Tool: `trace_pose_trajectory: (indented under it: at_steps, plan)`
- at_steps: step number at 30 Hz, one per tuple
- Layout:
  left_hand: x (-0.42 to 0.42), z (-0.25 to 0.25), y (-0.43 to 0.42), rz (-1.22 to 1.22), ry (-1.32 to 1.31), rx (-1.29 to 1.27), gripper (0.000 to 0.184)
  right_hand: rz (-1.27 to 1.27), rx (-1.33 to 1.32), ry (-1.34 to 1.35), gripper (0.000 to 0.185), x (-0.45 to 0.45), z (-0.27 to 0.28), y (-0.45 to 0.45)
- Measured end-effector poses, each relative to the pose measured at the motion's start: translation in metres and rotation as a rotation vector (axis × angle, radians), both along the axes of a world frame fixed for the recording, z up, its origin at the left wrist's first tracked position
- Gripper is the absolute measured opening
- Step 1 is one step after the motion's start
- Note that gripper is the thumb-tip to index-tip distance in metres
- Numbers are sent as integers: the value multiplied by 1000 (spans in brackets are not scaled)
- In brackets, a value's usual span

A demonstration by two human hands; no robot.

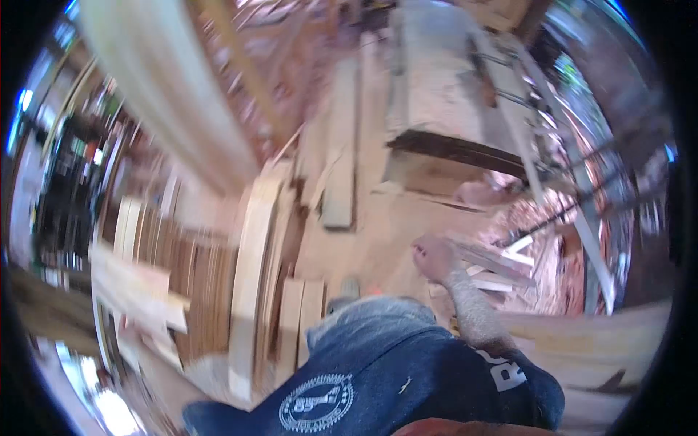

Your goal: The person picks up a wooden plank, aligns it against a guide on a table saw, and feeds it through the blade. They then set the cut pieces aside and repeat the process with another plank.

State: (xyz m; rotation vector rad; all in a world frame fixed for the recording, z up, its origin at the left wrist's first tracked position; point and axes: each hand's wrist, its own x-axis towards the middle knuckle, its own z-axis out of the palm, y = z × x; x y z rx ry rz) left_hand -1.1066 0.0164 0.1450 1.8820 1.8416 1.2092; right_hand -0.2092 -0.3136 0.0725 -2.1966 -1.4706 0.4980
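My left hand (132,336) is at the lower left, its fingers curled against the underside of a pale wooden board (138,285) with uneven ends. The board tilts across the front of a row of upright wooden planks (207,291). Blur hides part of the grip. My right hand (434,258) hangs in front of my body with its fingers curled in, and nothing shows in it. Beneath it is the dusty floor, with wood offcuts (498,265) close by on the right.
A long board (340,167) lies on the sawdust-covered floor (385,232). Ahead stands a dusty machine or bench (443,80) with a dark edge. A large pale plank (167,80) slants across the upper left. More timber (582,341) lies at the lower right.
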Motion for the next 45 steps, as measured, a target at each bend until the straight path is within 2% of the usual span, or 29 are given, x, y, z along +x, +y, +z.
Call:
trace_pose_trajectory:
  at_steps: [1, 2, 4, 6, 8, 9, 12, 13, 15, 16, 17, 18, 20, 23, 24, 25, 27, 29, 30, 31, 33, 34, 36, 37, 38, 40, 41, 44, 45]
  plan:
    - [27, 20, 11, 224, -571, -73, 47, 14, 83, 40, 29, 5, -8, -23]
    - [23, 25, 30, 197, -589, -43, 44, -18, -34, 47, 30, 8, -6, -41]
    - [143, 86, 35, -59, -459, 46, 40, -48, -266, 78, 32, 15, 5, -79]
    - [283, 145, 15, -352, -441, 122, 37, -44, -377, 92, 36, 32, -17, -125]
    - [418, 186, -5, -207, -245, -8, 35, -43, -465, 112, 38, 49, -32, -172]
    - [459, 181, 5, -354, -148, 25, 33, -52, -498, 127, 39, 51, -38, -190]
    - [594, 132, 5, -679, -8, 11, 29, -125, -555, 206, 42, 60, -67, -250]
    - [641, 113, -5, -724, -52, -103, 29, -152, -562, 236, 43, 62, -81, -267]
    - [735, 86, -48, -994, -5, -165, 28, -121, -652, 255, 48, 62, -108, -303]
    - [776, 71, -73, -988, 45, -244, 29, -158, -627, 298, 51, 57, -123, -327]
    - [807, 42, -78, -1068, 160, -243, 28, -194, -603, 338, 54, 51, -136, -344]
    - [844, 43, -113, -1139, 261, -229, 27, -198, -676, 391, 56, 46, -139, -352]
    - [906, 15, -158, -1276, 309, -278, 29, -222, -825, 503, 58, 37, -145, -368]
    - [986, -33, -202, -1495, 401, -337, 34, -294, -784, 629, 63, 23, -175, -388]
    - [1010, -51, -215, -1549, 440, -303, 33, -332, -734, 675, 64, 13, -195, -391]
    - [1033, -67, -227, -1593, 492, -295, 34, -315, -780, 525, 57, 11, -214, -392]
    - [1074, -106, -250, -1720, 578, -366, 34, -284, -814, 692, 56, -8, -313, -423]
    - [1101, -146, -274, -1841, 623, -484, 35, -446, -723, 536, 52, -21, -297, -409]
    - [1111, -159, -286, -1882, 642, -524, 36, -506, -609, 573, 52, -14, -250, -403]
    - [1126, -172, -297, -1921, 649, -552, 36, -679, -521, 696, 51, -4, -200, -388]
    - [1143, -224, -307, -2019, 742, -684, 38, -763, -355, 950, 45, 23, -104, -360]
    - [1142, -256, -308, -2047, 788, -759, 39, -791, -270, 1071, 42, 30, -85, -355]
    - [1137, -317, -300, -2115, 1143, -627, 42, -1321, -175, 1034, 39, 4, -104, -350]
    - [1141, -335, -301, -2149, 1293, -535, 43, -1453, -607, 438, 39, -6, -120, -339]
    - [1142, -348, -298, -2155, 1454, -495, 44, -1539, -581, 433, 37, -22, -127, -341]
    - [1141, -364, -293, -2127, 1772, -401, 47, -1689, -523, 412, 34, -5, -93, -331]
    - [1138, -373, -290, -2114, 1668, -501, 46, -1566, -502, 403, 34, -24, -126, -336]
    - [1142, -402, -298, -2022, 1332, -752, 43, -1674, -145, 624, 36, -3, -132, -318]
    - [1144, -415, -303, -1998, 1275, -787, 42, -1581, -199, 706, 39, -3, -143, -318]
